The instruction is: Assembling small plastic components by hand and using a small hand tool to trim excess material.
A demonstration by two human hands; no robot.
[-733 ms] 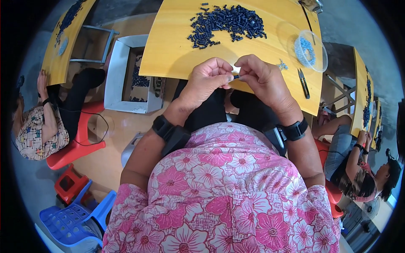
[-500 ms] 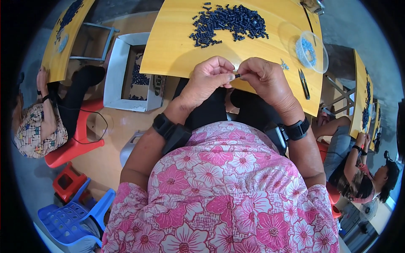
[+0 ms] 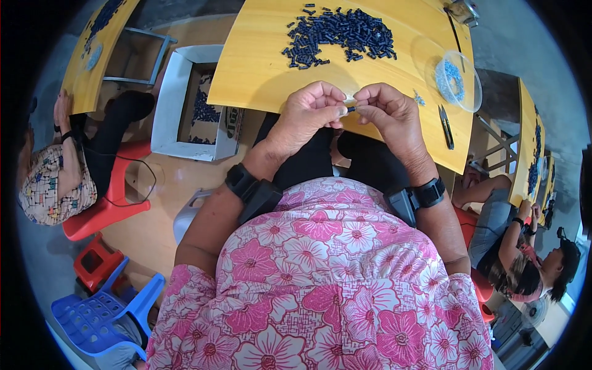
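Above my lap, at the yellow table's near edge, my left hand [image 3: 312, 113] pinches a small black tube-shaped part [image 3: 351, 109] between thumb and fingertips. The fingers of my right hand [image 3: 393, 116] are closed at the part's other end, the thumb against it. A faint pale spot shows between the two index fingertips, too small to make out. Beyond my hands lies a pile of similar black parts [image 3: 345, 34]. To the right stand a clear round tub [image 3: 476, 92] holding small light-blue pieces [image 3: 449, 80], several loose pieces [image 3: 419, 98] and black-handled thread snips [image 3: 446, 126].
A white cardboard box [image 3: 166, 123] with black parts inside stands on the floor left of the table [image 3: 246, 80]. Blue [image 3: 92, 320] and red stools [image 3: 95, 262] are at lower left. Other people sit at tables on the left [image 3: 58, 185] and right [image 3: 524, 259].
My right hand's fingers have shifted slightly and their index tip is raised, showing more of the black part. My left hand keeps its pinch. The whole view has shifted a little.
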